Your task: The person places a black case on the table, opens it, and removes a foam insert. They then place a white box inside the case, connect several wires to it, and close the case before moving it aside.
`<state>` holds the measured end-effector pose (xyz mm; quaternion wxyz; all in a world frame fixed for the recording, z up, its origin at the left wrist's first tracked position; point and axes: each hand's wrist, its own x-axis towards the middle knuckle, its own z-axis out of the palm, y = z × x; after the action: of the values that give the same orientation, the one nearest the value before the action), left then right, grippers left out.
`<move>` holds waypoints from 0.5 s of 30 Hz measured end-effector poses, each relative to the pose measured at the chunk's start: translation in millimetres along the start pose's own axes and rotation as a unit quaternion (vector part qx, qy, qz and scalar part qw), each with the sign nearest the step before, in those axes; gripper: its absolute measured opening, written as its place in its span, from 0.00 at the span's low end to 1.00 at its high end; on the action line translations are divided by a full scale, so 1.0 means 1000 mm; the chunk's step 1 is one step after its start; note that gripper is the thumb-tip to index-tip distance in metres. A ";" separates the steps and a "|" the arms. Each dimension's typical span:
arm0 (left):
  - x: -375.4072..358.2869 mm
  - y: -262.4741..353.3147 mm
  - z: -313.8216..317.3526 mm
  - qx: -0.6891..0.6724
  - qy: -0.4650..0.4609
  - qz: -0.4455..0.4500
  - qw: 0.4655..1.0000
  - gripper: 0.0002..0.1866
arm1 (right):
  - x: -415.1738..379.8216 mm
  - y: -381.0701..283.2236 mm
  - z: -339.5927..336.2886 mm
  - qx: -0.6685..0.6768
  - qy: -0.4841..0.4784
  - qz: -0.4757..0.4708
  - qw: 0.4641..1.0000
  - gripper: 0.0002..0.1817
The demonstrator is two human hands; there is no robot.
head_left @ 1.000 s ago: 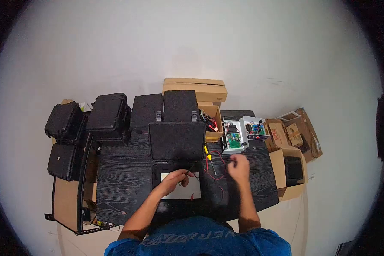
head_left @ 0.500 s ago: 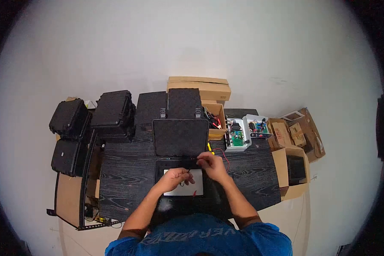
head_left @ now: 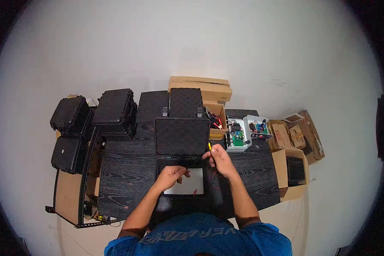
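My left hand (head_left: 170, 177) is closed in a pinch over the left part of a flat light-grey panel (head_left: 192, 181) in the open black case (head_left: 181, 136). What its fingertips hold is too small to make out. My right hand (head_left: 221, 160) is at the case's right edge, thumb and fingers drawn together, their contents hidden. Just beyond its fingertips shows a yellow piece (head_left: 209, 146), partly covered by the hand. A small red clip-like piece (head_left: 195, 192) lies at the panel's near edge. Thin red wire (head_left: 216, 187) shows on the table beneath my right forearm.
Black hard cases (head_left: 113, 112) are stacked at the left. Behind the open case stand another black case (head_left: 185, 102) and a cardboard box of cables (head_left: 214, 121). To the right are white housings with green circuit boards (head_left: 238, 138) and an open carton (head_left: 291, 173).
My right hand has moved right and slightly away from me, nearer the yellow piece. The red wire's loop has shifted toward me. My left hand has drawn slightly left and up.
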<state>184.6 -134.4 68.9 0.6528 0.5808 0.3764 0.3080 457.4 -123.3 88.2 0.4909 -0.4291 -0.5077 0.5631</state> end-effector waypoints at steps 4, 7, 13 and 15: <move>-0.002 0.000 -0.001 -0.036 -0.013 -0.023 0.999 0.18 | 0.002 0.005 -0.013 0.006 0.030 0.010 0.999 0.15; -0.006 0.008 -0.001 -0.097 -0.027 -0.061 0.993 0.16 | -0.001 -0.004 -0.017 0.059 0.127 -0.011 0.990 0.17; -0.011 0.013 0.000 -0.296 -0.068 -0.125 0.945 0.14 | -0.002 0.003 -0.040 -0.007 0.059 -0.018 0.998 0.16; -0.010 0.015 0.001 -0.335 -0.097 -0.133 0.928 0.15 | -0.004 0.007 -0.040 -0.032 0.004 -0.022 0.999 0.15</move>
<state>180.7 -141.0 85.6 0.8776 0.3004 0.2596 0.2687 496.3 -121.7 76.2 0.4917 -0.4354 -0.5325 0.5339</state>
